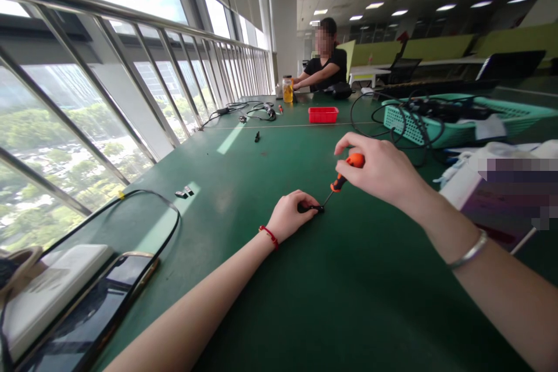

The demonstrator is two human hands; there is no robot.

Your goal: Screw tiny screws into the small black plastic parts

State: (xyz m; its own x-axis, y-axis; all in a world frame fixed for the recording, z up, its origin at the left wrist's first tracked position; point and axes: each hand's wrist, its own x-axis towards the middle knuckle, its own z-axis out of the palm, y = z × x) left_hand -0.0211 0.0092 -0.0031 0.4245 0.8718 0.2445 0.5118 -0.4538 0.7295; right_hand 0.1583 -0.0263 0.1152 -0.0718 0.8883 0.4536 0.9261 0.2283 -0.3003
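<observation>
My left hand rests on the green table, fingers closed around a small black part that it pins to the surface. My right hand grips an orange-and-black screwdriver by its handle. The screwdriver slants down to the left and its tip meets the black part. A red cord circles my left wrist and a metal bangle my right.
A phone and white charger with a black cable lie near left. Two small black pieces sit by the cable. A teal basket of cables, a red tray, a jar and a seated person are farther back.
</observation>
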